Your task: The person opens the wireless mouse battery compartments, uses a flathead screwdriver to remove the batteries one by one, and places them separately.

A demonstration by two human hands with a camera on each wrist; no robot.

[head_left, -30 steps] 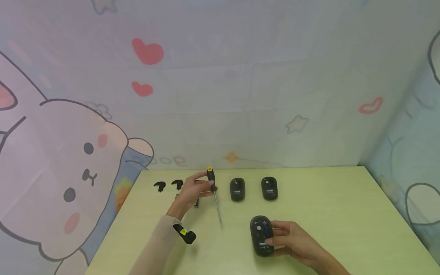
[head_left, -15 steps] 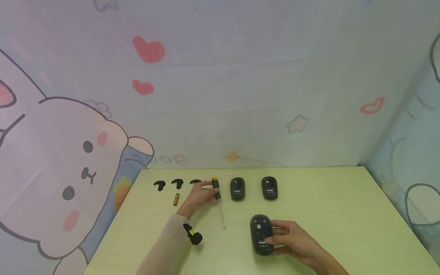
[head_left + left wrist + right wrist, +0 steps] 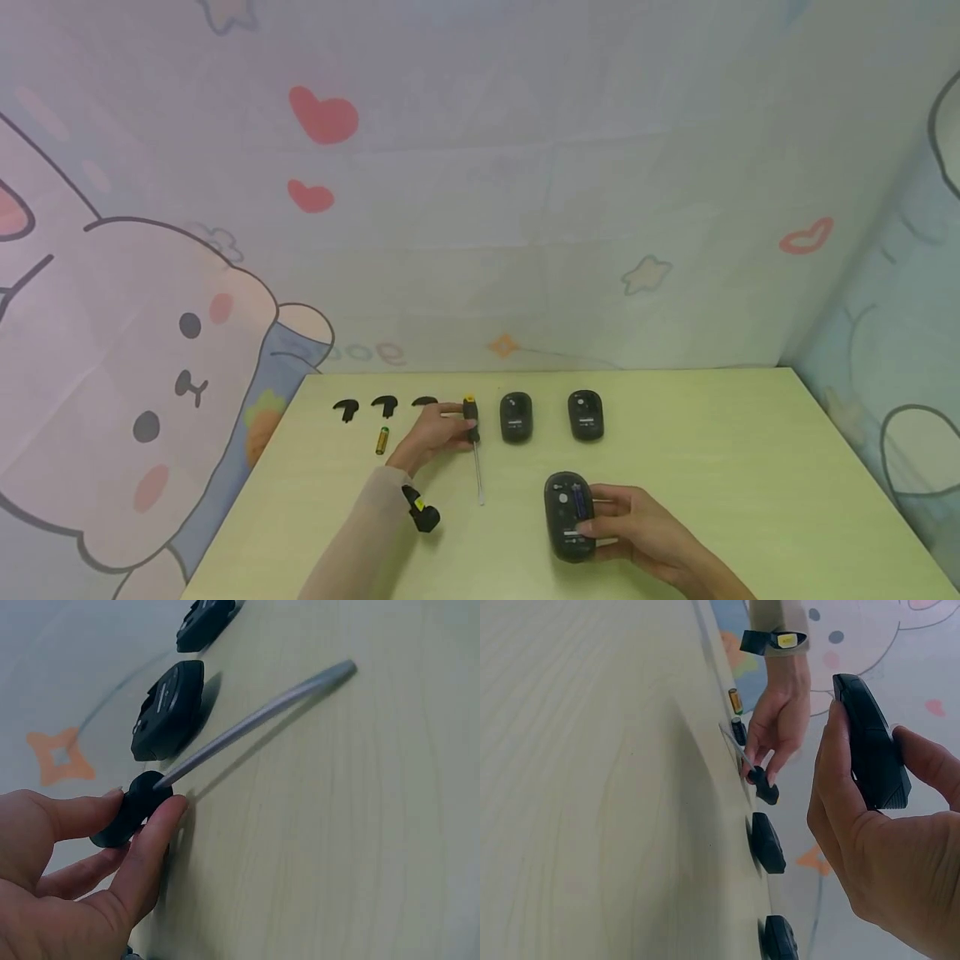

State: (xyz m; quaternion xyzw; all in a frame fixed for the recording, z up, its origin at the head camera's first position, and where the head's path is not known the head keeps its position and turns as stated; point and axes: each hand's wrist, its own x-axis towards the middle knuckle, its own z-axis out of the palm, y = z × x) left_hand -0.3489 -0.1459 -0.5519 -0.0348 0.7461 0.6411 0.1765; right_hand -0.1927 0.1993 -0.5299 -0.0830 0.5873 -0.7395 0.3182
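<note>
My left hand [image 3: 453,423] pinches the black, yellow-capped handle of a screwdriver [image 3: 472,419] between thumb and fingers. Its metal shaft [image 3: 255,720] lies low along the table and points toward me. In the left wrist view the fingertips [image 3: 161,817] close round the handle's end [image 3: 135,810]. My right hand [image 3: 603,518] grips a black mouse [image 3: 568,517] turned underside up near the table's front, with a blue battery showing in its open bay. The right wrist view shows that mouse [image 3: 870,742] held edge-on between thumb and fingers.
Two more black mice [image 3: 516,417] [image 3: 586,414] lie at the back of the yellow-green table [image 3: 712,467]. Three small black covers [image 3: 346,408] [image 3: 386,406] [image 3: 424,402] sit at the back left, with a gold battery [image 3: 382,439] in front. Patterned cloth walls enclose the table.
My left hand has moved right and lowered the screwdriver from a raised tilt down to the table. The third cover and the gold battery have come into sight. The right hand has stayed put.
</note>
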